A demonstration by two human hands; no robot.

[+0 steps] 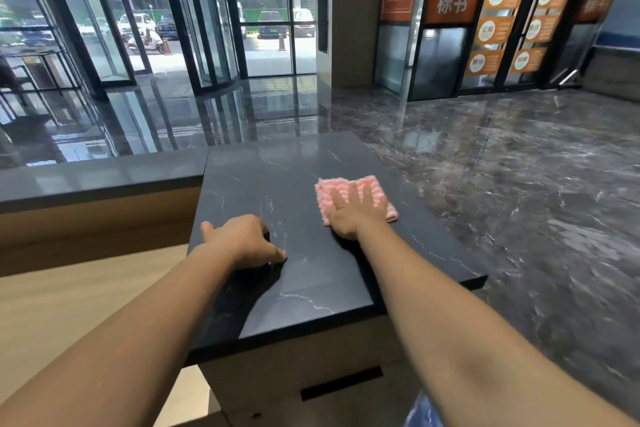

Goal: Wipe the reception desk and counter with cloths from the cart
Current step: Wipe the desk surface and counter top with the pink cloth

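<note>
Currently we're at the raised counter top [311, 288] of the reception desk, dark veined stone. The pink-and-white striped cloth [323, 194] lies folded flat on it, toward the counter's far right corner and set in from both edges.

Our right hand [353, 215] sits on top of the cloth, palm down. Its fingers are straight and slightly fanned, pointing at the counter's far edge. No pinch, no wrap: downward pressure alone holds the cloth. Our read is that a flat palm spreads load over the whole fold, so the cloth drags with the hand instead of bunching. It also puts the most fabric on the stone. The right arm is stretched long, forearm crossing the counter's near edge, wrist roughly in line with it.

Our left hand [242, 243] rests on bare stone by the counter's left edge, well apart from the cloth. Fingers are curled under, knuckles up, thumb out toward that edge. It holds nothing we can see; the fingertips are hidden beneath the hand. We judge it a brace that takes body weight on the long reach and steadies us against the wiping push. The left arm reaches forward too.

Step in hand, as we judge it: wiping the counter's far right area. Whether the near part of the counter is done, we cannot tell. A lower desk ledge [104, 177] runs off the counter's left side, with a wooden desk surface [69, 305] below it. The cart is not in view.
</note>
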